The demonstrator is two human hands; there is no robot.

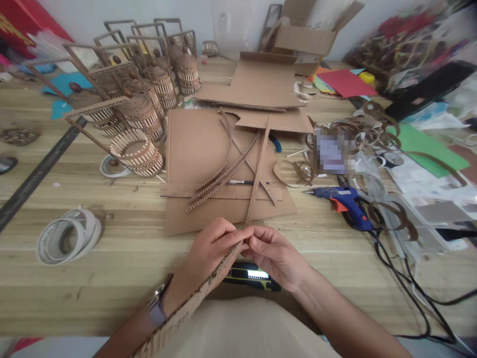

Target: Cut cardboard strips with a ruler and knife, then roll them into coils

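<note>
A long cardboard strip (201, 288) runs from the lower left edge up between my two hands, its torn corrugated edge showing. My left hand (208, 248) is closed around it from the left, fingers pinching near its upper end. From the right, my right hand (274, 253) pinches the same spot, thumb against fingertips. Another straight length of cardboard (257, 174) extends forward from the fingertips; whether it is one piece with the strip is hidden by the fingers. Just beneath the hands lies a black and yellow utility knife (238, 272), partly covered.
Ahead lie cardboard sheets (186, 144) with several curved corrugated strips (223, 184). Handled cardboard baskets (137, 154) crowd the back left. Tape rolls (61, 241) sit left. At right are a blue glue gun (343, 199) with trailing cables (406, 278) and curled paper strips (372, 119).
</note>
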